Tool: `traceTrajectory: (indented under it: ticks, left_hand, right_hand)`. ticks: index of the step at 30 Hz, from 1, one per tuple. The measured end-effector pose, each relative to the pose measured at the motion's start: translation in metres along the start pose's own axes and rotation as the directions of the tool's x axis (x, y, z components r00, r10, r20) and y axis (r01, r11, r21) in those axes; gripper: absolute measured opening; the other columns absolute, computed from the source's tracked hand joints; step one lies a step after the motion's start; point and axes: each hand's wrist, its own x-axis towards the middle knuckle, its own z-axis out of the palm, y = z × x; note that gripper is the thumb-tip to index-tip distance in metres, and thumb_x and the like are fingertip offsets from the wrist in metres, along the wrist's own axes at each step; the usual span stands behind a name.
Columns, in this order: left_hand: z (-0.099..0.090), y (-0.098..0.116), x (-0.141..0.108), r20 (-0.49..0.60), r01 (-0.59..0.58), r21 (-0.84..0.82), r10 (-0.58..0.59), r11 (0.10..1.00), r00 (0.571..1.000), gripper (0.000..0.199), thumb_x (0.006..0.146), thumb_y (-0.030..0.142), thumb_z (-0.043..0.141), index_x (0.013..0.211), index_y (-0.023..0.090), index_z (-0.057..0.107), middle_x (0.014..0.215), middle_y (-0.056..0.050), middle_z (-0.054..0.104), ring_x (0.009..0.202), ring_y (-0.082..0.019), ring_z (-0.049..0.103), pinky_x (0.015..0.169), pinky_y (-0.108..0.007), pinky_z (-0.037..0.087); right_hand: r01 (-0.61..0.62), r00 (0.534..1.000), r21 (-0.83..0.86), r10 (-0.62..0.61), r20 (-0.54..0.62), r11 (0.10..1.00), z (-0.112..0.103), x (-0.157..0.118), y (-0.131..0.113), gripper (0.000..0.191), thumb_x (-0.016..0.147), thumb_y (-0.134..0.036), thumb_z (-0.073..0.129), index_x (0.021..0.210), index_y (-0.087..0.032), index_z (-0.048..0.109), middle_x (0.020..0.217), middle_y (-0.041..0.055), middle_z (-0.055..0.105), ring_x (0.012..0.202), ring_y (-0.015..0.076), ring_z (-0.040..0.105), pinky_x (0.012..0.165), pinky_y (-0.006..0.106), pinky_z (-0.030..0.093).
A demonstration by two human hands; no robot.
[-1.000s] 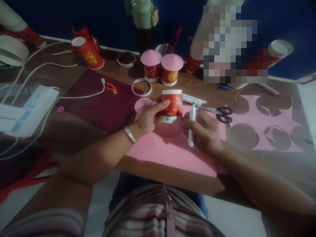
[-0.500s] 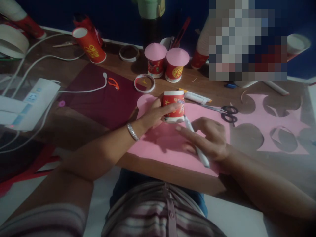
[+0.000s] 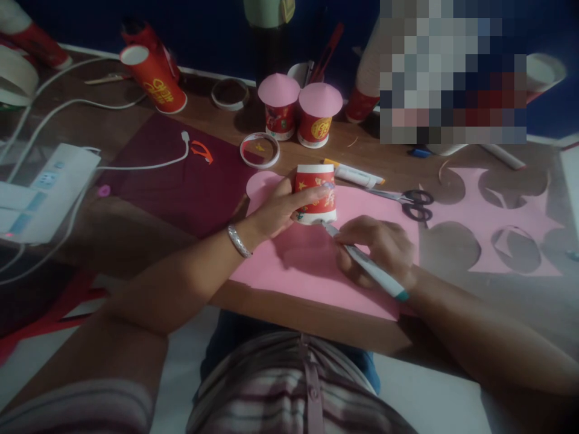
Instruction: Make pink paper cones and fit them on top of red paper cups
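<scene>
My left hand (image 3: 280,206) is closed round a red paper cup (image 3: 315,191) with white rims and gold print, its thumb laid across the front. The cup is upside down, wide rim lowest, above a pink paper sheet (image 3: 289,271). In my right hand (image 3: 377,250) is a white marker (image 3: 368,265) with a teal end, gripped like a pen. Its tip meets or nearly meets the cup's lower white rim; I cannot tell which. Behind them stand two red cups topped with pink paper cones, one cone (image 3: 278,90) left of the other (image 3: 320,100).
Right of the sheet lie black-handled scissors (image 3: 417,205) and a cut-out pink scrap (image 3: 486,211). A second marker (image 3: 355,175) and a tape ring (image 3: 260,150) lie behind the cup. Leftward are maroon paper (image 3: 181,193), a white power strip (image 3: 52,193) with cables, and a tall red cup (image 3: 154,78).
My right hand has drawn its fingers round the marker, and its tip has shifted left along the cup's lower rim. My left hand keeps its hold on the cup. The view has shifted slightly.
</scene>
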Motion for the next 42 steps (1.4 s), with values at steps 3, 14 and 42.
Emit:
traceTrajectory:
  ticks: [3, 14, 42]
  left_hand:
    - [0.0004, 0.0002, 0.0000, -0.016, 0.005, 0.015, -0.005, 1.000, 1.000, 0.041, 0.077, 0.039, 0.088, 0.103, 0.016, 0.066, 0.097, -0.005, 0.076, 0.092, -0.019, 0.073, 0.083, -0.032, 0.057]
    - [-0.0001, -0.0002, -0.0008, -0.025, 0.010, 0.024, -0.009, 1.000, 1.000, 0.038, 0.079, 0.038, 0.086, 0.104, 0.017, 0.065, 0.101, -0.005, 0.076, 0.090, -0.018, 0.073, 0.079, -0.030, 0.056]
    - [-0.0012, 0.0007, -0.0012, 0.005, 0.047, 0.016, -0.047, 0.999, 0.999, 0.044, 0.076, 0.037, 0.087, 0.109, 0.017, 0.065, 0.105, -0.007, 0.076, 0.096, -0.021, 0.073, 0.082, -0.032, 0.058]
  right_hand:
    - [-0.005, 1.000, -0.028, 0.005, -0.005, 1.000, -0.0007, 0.0007, -0.0007, 0.017, 0.088, -0.010, 0.070, 0.096, -0.020, 0.059, 0.074, 0.0005, 0.071, 0.061, 0.0132, 0.070, 0.056, 0.022, 0.056]
    - [0.029, 0.999, -0.029, -0.029, -0.016, 0.999, 0.0019, 0.0020, 0.0025, 0.016, 0.090, -0.009, 0.066, 0.099, -0.021, 0.060, 0.072, -0.0009, 0.071, 0.059, 0.0128, 0.069, 0.053, 0.022, 0.054]
    - [0.053, 0.999, -0.080, -0.052, 0.003, 0.995, 0.0012, 0.0060, 0.0023, 0.017, 0.088, -0.005, 0.067, 0.094, -0.020, 0.062, 0.072, 0.0003, 0.069, 0.060, 0.0141, 0.068, 0.053, 0.024, 0.053]
